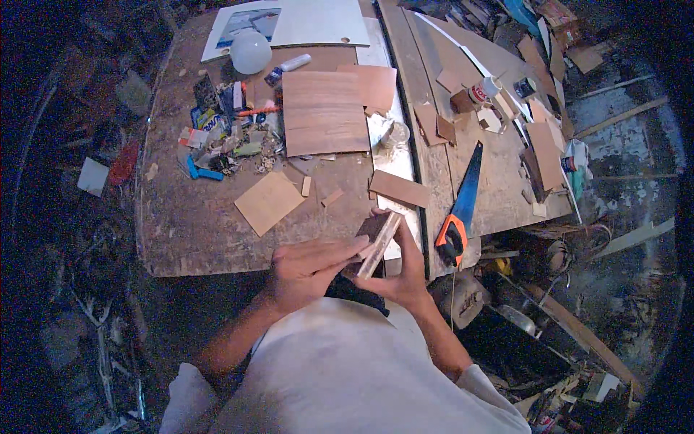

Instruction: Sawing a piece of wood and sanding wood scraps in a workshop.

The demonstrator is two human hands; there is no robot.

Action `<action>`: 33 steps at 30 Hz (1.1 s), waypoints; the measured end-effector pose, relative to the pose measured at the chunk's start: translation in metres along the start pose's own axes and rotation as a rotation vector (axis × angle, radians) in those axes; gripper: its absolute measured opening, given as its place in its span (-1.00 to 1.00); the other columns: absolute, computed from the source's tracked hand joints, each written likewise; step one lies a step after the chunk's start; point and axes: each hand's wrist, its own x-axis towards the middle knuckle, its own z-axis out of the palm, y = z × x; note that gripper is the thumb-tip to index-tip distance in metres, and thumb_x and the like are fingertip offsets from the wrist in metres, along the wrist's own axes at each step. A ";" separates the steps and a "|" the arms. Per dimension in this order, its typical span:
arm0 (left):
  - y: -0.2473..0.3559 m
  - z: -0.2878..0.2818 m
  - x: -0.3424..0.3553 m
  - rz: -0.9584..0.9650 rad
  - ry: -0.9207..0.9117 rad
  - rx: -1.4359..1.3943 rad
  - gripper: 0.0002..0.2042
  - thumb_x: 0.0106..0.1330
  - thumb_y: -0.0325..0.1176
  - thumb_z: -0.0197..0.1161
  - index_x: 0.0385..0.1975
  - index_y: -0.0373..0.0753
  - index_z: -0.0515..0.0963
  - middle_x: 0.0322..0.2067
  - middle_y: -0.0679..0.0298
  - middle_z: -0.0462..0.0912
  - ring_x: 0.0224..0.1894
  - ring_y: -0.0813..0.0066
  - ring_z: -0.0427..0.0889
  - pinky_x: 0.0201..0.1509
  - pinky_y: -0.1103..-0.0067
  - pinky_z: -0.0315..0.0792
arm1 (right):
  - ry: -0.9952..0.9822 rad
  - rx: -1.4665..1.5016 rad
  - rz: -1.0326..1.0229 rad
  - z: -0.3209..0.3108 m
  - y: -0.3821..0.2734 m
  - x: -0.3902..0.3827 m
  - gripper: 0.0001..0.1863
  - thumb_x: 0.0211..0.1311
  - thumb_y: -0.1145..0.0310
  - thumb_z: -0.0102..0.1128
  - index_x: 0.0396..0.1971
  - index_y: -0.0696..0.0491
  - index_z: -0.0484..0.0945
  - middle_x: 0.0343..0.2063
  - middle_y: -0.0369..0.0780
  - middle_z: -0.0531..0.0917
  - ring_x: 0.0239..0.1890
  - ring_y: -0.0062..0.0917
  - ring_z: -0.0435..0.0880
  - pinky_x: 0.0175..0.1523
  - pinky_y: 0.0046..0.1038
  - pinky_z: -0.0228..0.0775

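Close to my body at the table's front edge, my right hand [406,271] grips a small wooden piece [381,244], tilted with its pale, narrow edge upward. The thumb and fingers sit on either side of it. My left hand [311,264] reaches in from the left, its fingers long and pressed together, the tips against the side of that piece. Something small and tan seems pinched there; the fingers mostly hide it. Just beyond the hands lies a brown wooden strip [400,189]. To the right rests a handsaw [463,206] with a blue blade and orange-black handle.
The worn wooden table [195,253] carries a large brown board [325,114], a tan square panel [270,202], and a pile of small hardware [246,141]. A white-and-red bottle [484,90] stands among offcuts at right. Scrap wood and clutter fill the floor around.
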 end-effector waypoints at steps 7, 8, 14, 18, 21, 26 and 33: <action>0.002 0.002 0.000 0.006 0.009 0.002 -0.68 0.17 -0.59 0.32 -0.04 -0.26 0.66 -0.15 0.13 0.73 -0.15 0.27 0.75 -0.05 0.47 0.63 | -0.040 0.046 0.068 0.000 0.003 0.006 0.08 -0.35 0.32 0.71 0.26 0.21 0.25 0.14 -0.09 0.47 0.19 -0.37 0.48 0.29 -0.31 0.32; 0.001 0.003 -0.002 0.010 0.008 -0.001 -0.68 0.17 -0.59 0.32 -0.04 -0.26 0.66 -0.15 0.13 0.73 -0.15 0.27 0.75 -0.05 0.47 0.63 | -0.036 0.042 0.069 0.002 0.004 -0.002 0.08 -0.35 0.32 0.71 0.26 0.21 0.25 0.14 -0.09 0.47 0.19 -0.37 0.48 0.29 -0.31 0.32; -0.003 0.010 0.005 0.115 0.013 0.061 -0.68 0.16 -0.59 0.32 -0.05 -0.27 0.66 -0.14 0.15 0.73 -0.13 0.26 0.74 -0.04 0.47 0.63 | 0.098 0.090 -0.053 -0.004 -0.007 0.002 0.09 -0.32 0.23 0.69 0.28 0.20 0.23 0.11 -0.07 0.51 0.12 -0.33 0.54 0.23 -0.30 0.39; -0.006 0.013 0.002 0.069 0.016 -0.003 -0.68 0.16 -0.58 0.32 -0.05 -0.26 0.67 -0.15 0.14 0.73 -0.14 0.23 0.75 -0.05 0.46 0.63 | -0.008 0.045 0.048 -0.009 -0.005 -0.003 0.18 -0.39 0.15 0.72 0.29 0.17 0.19 0.19 -0.05 0.46 0.21 -0.26 0.48 0.30 -0.27 0.31; -0.006 0.017 -0.006 0.035 0.034 0.024 -0.69 0.16 -0.58 0.32 -0.06 -0.25 0.68 -0.16 0.12 0.74 -0.16 0.22 0.75 -0.05 0.45 0.62 | 0.101 0.148 -0.054 -0.007 -0.016 0.002 0.10 -0.35 0.23 0.70 0.26 0.22 0.24 0.12 -0.10 0.50 0.14 -0.38 0.52 0.26 -0.33 0.34; 0.001 0.012 -0.004 -0.057 0.066 -0.042 -0.70 0.17 -0.59 0.32 -0.07 -0.23 0.69 -0.18 0.11 0.74 -0.16 0.23 0.75 -0.07 0.45 0.61 | 0.001 0.032 0.018 -0.002 -0.006 -0.003 0.14 -0.32 0.24 0.68 0.32 0.24 0.18 0.19 -0.06 0.47 0.19 -0.34 0.51 0.29 -0.32 0.32; -0.003 0.015 -0.023 -0.126 0.105 -0.055 -0.70 0.17 -0.60 0.33 -0.08 -0.26 0.68 -0.24 0.07 0.74 -0.21 0.26 0.76 -0.12 0.50 0.61 | -0.014 -0.009 0.017 0.006 -0.004 -0.005 0.18 -0.37 0.23 0.69 0.33 0.25 0.18 0.18 -0.03 0.48 0.20 -0.30 0.52 0.29 -0.28 0.32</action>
